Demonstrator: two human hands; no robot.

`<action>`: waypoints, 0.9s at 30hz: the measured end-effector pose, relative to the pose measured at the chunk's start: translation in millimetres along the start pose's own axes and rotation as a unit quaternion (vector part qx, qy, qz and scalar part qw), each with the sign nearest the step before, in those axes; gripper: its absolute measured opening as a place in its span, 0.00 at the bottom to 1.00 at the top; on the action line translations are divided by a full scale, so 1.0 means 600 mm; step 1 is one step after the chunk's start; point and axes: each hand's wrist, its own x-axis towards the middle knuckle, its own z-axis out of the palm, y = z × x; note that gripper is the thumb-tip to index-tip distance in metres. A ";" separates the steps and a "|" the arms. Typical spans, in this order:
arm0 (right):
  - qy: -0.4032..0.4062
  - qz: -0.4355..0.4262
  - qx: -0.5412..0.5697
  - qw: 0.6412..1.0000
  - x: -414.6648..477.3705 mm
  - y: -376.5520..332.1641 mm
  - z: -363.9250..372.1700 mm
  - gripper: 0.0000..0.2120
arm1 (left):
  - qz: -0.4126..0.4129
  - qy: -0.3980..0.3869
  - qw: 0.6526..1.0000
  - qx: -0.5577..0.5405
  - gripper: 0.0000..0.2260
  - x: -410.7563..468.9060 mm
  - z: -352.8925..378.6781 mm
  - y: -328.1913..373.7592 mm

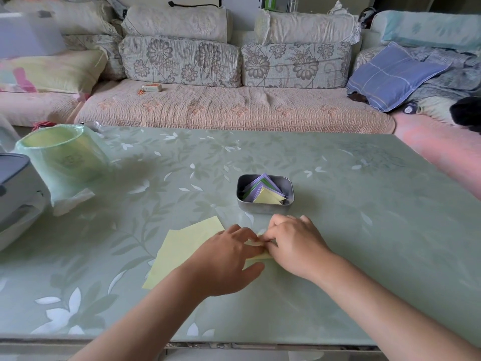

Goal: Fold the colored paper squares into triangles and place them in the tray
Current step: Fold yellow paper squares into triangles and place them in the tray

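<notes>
The fold itself is in hand. The left grip (229,259) and the right grip (294,243) meet fingertip to fingertip over a yellow sheet (256,257), most of it hidden beneath them. The right grip is narrow, its fingers curled down and pinching the sheet's raised edge. The left grip is wide, with the fingers nearly straight on the paper and the thumb spread toward the person.

More unfolded yellow squares (187,246) lie flat on the table (364,230), running under the left grip and out past its outer side. The tray (265,207) stands just beyond the right grip, apart from it, and already holds folded triangles (268,195) in purple, green and yellow.

Judging from this, the next move calls for matching the corners, pressing the crease flat, then lifting the triangle forward into the tray.
</notes>
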 end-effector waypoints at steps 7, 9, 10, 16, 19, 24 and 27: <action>-0.045 0.008 -0.018 0.999 -0.010 -0.006 -0.006 0.16 | 0.052 0.044 0.995 0.072 0.20 -0.022 0.006 0.007; -0.050 0.010 -0.022 0.998 -0.013 -0.006 -0.006 0.17 | 0.069 0.062 0.992 0.082 0.18 -0.026 0.007 0.010; -0.053 0.011 -0.023 0.998 -0.015 -0.006 -0.005 0.18 | 0.076 0.065 0.992 0.083 0.18 -0.027 0.008 0.013; -0.010 -0.015 -0.035 0.999 -0.024 -0.005 0.005 0.15 | 0.077 0.063 0.992 0.079 0.20 -0.032 0.016 0.029; 0.050 -0.056 -0.061 0.995 -0.031 -0.004 0.010 0.06 | 0.058 0.033 0.997 0.047 0.23 -0.032 0.016 0.029; 0.090 -0.108 -0.088 0.986 -0.045 0.004 0.023 0.08 | 0.043 0.021 0.999 0.025 0.24 -0.038 0.020 0.029; 0.099 -0.126 -0.090 0.983 -0.059 0.006 0.023 0.07 | 0.040 0.016 0.999 0.018 0.24 -0.042 0.020 0.031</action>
